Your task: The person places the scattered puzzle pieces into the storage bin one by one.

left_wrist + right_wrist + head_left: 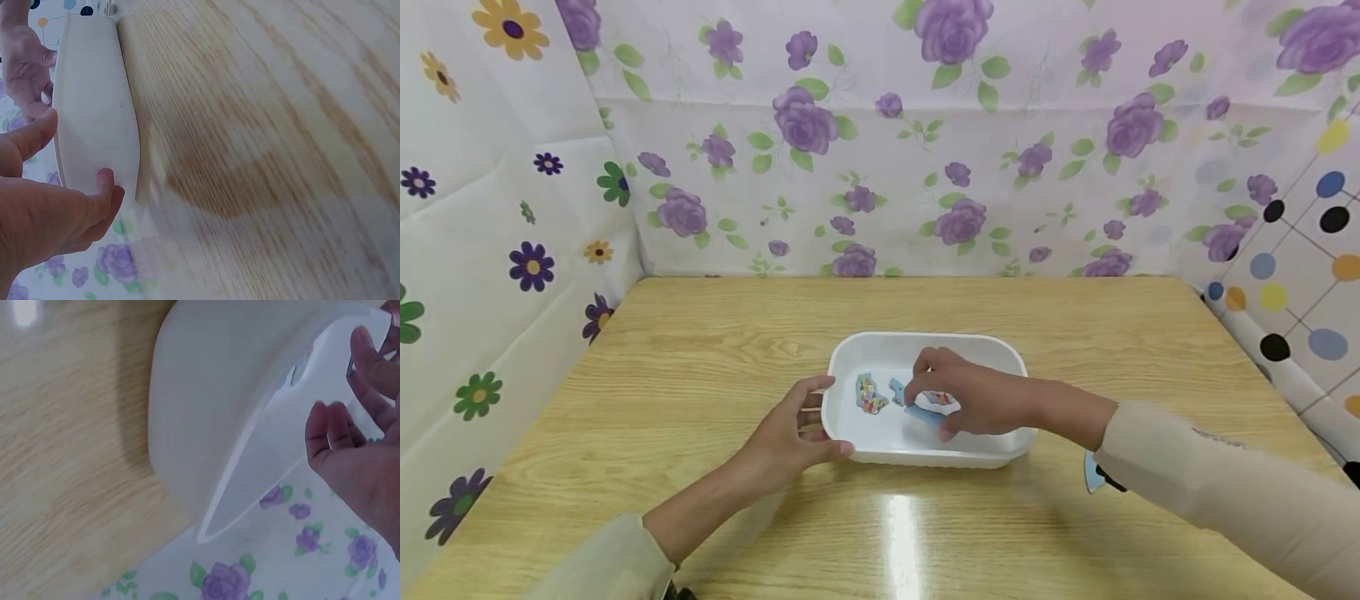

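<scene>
A white plastic tub (865,457) stands on the table. My left hand (793,425) grips its left end, thumb at the front corner and fingers spread along the side; the left wrist view shows the fingertips against the tub's wall. My right hand (973,396) is over the tub's inside, pinching a flat light-blue piece (925,414), like a jigsaw piece, between thumb and fingers. In the tub lie a multicoloured piece (870,395), a small blue piece (897,390) and another patterned piece (938,398), partly behind the right hand.
A light-blue and black piece (1093,473) lies on the wooden table (700,358) right of the tub, partly hidden by the right sleeve (1210,467). Floral cloth (880,192) hangs along the table's back edge, with patterned sheets at both sides.
</scene>
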A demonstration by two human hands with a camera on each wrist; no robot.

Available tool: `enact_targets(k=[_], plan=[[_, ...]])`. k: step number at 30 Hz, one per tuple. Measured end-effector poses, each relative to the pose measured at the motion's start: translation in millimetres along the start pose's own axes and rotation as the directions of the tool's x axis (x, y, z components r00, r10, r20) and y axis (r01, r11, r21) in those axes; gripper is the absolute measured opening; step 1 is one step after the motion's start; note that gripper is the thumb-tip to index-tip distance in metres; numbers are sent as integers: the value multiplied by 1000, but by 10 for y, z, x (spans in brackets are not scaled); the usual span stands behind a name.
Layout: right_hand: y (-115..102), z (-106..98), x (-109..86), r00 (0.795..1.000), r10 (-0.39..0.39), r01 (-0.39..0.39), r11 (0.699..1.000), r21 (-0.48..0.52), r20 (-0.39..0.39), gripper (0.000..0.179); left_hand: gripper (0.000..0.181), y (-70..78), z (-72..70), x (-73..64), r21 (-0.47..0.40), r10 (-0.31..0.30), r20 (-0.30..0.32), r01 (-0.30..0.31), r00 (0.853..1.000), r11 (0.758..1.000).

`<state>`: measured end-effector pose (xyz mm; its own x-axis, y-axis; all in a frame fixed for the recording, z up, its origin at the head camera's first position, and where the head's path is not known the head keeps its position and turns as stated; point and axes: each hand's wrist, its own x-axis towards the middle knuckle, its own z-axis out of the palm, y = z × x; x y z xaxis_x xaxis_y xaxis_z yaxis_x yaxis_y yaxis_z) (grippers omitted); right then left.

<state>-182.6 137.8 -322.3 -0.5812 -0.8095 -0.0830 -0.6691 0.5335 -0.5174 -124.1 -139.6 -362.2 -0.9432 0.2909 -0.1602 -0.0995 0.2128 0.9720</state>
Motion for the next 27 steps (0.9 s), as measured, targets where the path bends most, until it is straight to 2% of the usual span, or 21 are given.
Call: enact_targets(k=[3,7,11,18,21,27], plan=[[-54,76,63,998,-45,43,998,-43,-46,46,91,0,2,1,2,2,2,-2,1000,1000],[-97,110,97,995,-78,72,995,-75,-68,50,91,-2,6,-1,7,3,11,-3,1000,1000],[-90,53,55,994,-50,47,998,-39,-97,51,91,-2,8,-3,12,5,12,-5,1000,1000],[-26,-86,-154,987,25,-24,1000,7,-159,45,91,5,2,-3,8,18,3,-18,1000,1000],[16,-103,-225,983,42,-40,999,15,-179,43,91,7,-2,-6,12,16,-7,-16,1000,1000],[53,-100,-339,980,69,-58,996,67,-185,50,92,-9,0,-9,12,9,-2,-9,1000,1000]])
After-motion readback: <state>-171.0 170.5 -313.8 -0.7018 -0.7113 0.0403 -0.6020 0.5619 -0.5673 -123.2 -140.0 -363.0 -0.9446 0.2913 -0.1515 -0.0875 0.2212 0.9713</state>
